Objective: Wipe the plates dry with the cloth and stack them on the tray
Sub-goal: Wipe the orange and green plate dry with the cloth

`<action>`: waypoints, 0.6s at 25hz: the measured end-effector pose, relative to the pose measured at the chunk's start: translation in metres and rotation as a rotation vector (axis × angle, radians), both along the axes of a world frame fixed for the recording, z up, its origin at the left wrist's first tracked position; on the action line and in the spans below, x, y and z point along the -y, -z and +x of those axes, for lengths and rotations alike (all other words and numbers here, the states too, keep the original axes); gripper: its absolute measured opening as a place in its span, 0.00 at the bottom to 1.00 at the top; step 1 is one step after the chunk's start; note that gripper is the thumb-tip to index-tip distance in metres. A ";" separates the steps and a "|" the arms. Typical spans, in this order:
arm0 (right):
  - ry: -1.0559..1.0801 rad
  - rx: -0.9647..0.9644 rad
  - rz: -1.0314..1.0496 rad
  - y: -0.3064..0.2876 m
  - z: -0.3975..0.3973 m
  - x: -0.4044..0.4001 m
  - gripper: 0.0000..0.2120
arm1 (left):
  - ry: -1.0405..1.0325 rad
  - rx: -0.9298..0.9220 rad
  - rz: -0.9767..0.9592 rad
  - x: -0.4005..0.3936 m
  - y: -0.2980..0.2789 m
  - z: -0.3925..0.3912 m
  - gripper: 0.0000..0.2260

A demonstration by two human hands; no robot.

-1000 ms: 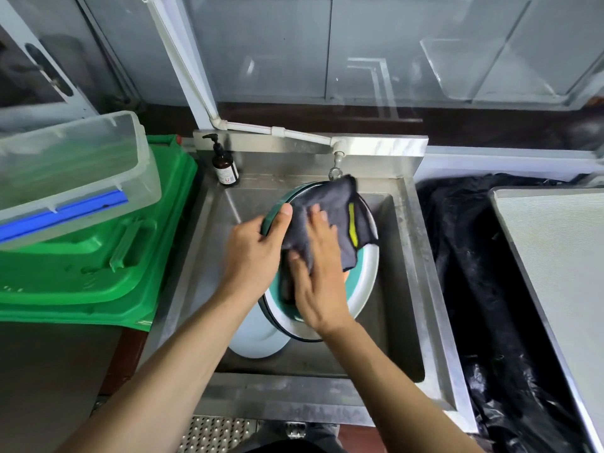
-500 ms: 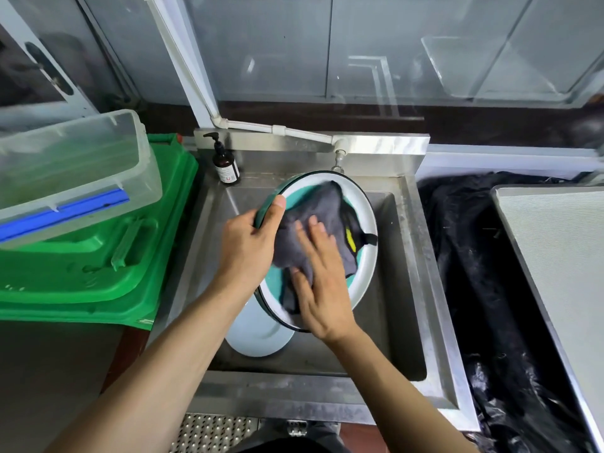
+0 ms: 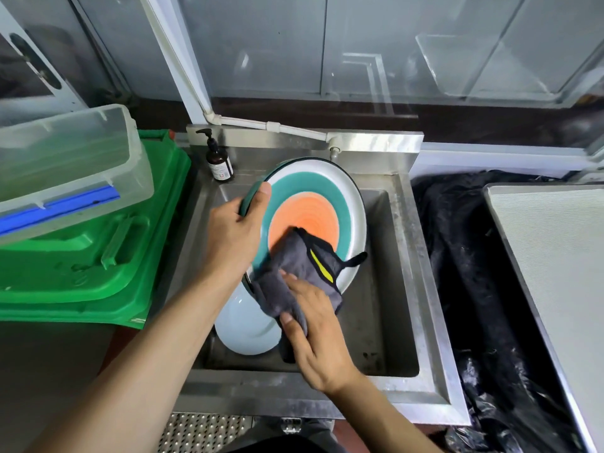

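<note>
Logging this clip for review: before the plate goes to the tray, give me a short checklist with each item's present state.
1. Left hand grips the plate rim: ok.
2. Right hand holds the cloth against the plate: ok.
3. Plate face fully dry: cannot tell.
4. Plate back wiped: cannot tell.
5. Tray on the right free to take it: ok.
6. Second plate in the sink done: not ok, it waits there.

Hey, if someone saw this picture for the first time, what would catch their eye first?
Most striking is the plate with its orange centre, teal ring and white rim, held tilted over the steel sink by the left hand gripping its rim. The right hand holds a grey cloth against its lower edge. At the left lies a bright green lid, with a clear bin on it.
</note>
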State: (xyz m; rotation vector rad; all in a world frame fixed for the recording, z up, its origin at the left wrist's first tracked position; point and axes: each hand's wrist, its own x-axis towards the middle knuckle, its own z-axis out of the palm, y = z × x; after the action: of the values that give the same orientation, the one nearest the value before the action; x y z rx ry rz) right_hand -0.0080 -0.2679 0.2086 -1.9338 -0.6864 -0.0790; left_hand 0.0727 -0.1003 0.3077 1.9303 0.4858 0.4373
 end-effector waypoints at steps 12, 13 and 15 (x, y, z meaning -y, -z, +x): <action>0.419 -0.003 -0.270 0.020 0.031 0.037 0.26 | 0.107 0.024 0.069 -0.005 -0.006 -0.006 0.28; 0.435 -0.001 -0.281 0.018 0.037 0.036 0.26 | 0.127 0.029 0.094 -0.006 -0.006 -0.007 0.28; 0.460 -0.012 -0.257 0.012 0.050 0.034 0.27 | 0.153 0.030 0.124 -0.007 -0.005 -0.009 0.27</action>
State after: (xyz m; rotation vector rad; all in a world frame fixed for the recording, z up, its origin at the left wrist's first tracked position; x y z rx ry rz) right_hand 0.0424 -0.3022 0.1967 -2.3085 -0.2393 -0.2747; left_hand 0.0635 -0.0930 0.3132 2.0607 0.2947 0.4049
